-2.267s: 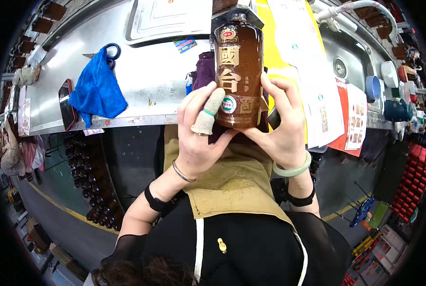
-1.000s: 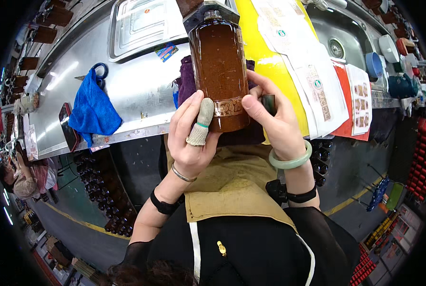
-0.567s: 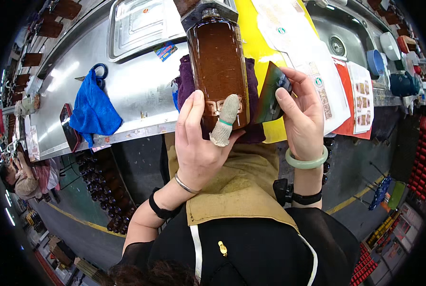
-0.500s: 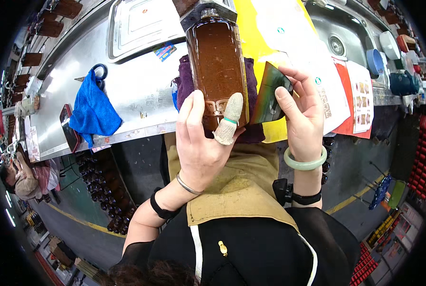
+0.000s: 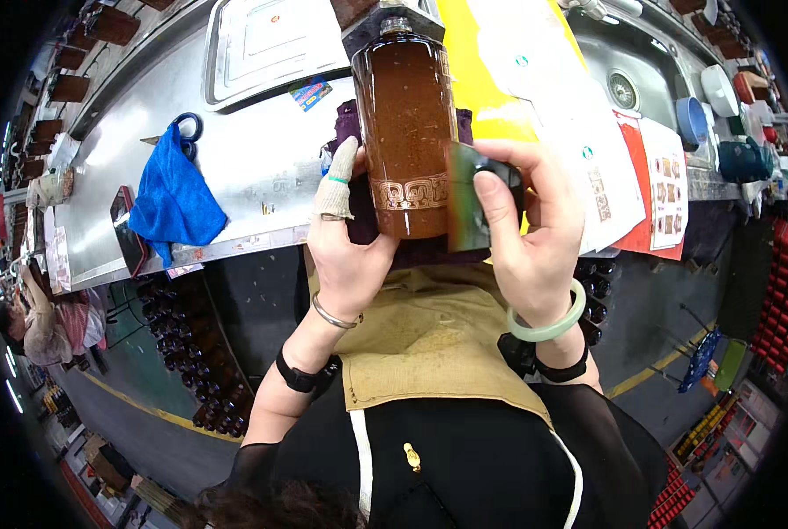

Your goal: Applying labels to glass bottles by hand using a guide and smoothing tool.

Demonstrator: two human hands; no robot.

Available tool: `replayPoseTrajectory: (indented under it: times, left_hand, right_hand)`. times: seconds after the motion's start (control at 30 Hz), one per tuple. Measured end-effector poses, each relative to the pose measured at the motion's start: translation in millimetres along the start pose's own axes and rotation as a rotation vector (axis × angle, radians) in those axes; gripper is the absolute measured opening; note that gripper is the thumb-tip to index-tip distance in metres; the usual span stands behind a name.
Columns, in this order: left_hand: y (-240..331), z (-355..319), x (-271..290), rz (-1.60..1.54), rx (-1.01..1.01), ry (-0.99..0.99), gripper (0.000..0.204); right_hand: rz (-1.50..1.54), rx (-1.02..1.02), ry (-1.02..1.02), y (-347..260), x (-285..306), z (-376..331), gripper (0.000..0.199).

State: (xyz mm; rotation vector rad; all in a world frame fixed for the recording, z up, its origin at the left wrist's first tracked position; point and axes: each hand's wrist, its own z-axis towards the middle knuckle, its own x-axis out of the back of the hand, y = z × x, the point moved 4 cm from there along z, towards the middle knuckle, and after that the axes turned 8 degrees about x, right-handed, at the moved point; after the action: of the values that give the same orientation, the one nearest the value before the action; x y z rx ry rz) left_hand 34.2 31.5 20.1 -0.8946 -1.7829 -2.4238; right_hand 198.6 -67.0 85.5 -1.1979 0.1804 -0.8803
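Note:
A brown glossy bottle with a gold scroll band near its base lies on a purple cloth, its neck pointing away from me into a dark block. My left hand grips the bottle's left side near the base, thumb against the base end; a cloth sleeve with a green band covers one finger. A dark green, thin flat scraper is pinched between the thumb and fingers of my right hand. The scraper's edge overlaps the right end of the gold band; whether it touches the glass I cannot tell.
On the left of the metal bench lie a blue cloth, scissors and a phone. A metal tray stands at the back. Printed sheets and a yellow sheet cover the right, beside a sink.
My left hand has shifted from over the base to the bottle's left side, uncovering the gold band. The bottle has turned, and my right hand has brought the scraper left against its side.

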Motion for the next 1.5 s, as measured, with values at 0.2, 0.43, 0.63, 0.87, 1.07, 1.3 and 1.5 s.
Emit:
replayPoseTrajectory:
  times: [0.2,0.43,0.63,0.87,1.07,1.3,1.5]
  left_hand:
    - [29,-4,14,0.125,-0.240,0.039,0.079]
    - [23,0,10,0.148,-0.201,0.075,0.085]
    - [-5,-1,-4,0.057,-0.049,-0.023,0.086]
    - [25,-2,12,0.186,-0.234,0.027,0.078]
    - [21,-1,4,0.007,-0.126,-0.082,0.106]
    - [7,4,-4,0.018,-0.045,-0.048,0.080]
    - [24,-3,7,0.205,-0.274,0.036,0.070]
  right_hand:
    - [-0.199,-0.030,0.007,21,11,-2,0.017]
    - [-0.028,-0.175,-0.030,35,9,-15,0.018]
    - [0.367,-0.197,0.036,18,-5,-21,0.021]
    - [0.315,-0.246,0.093,39,12,-23,0.020]
    - [0.148,-0.329,0.009,58,12,-25,0.021]
    - [0.300,-0.223,-0.039,26,3,-24,0.019]
    - [0.332,-0.258,-0.047,26,1,-24,0.019]
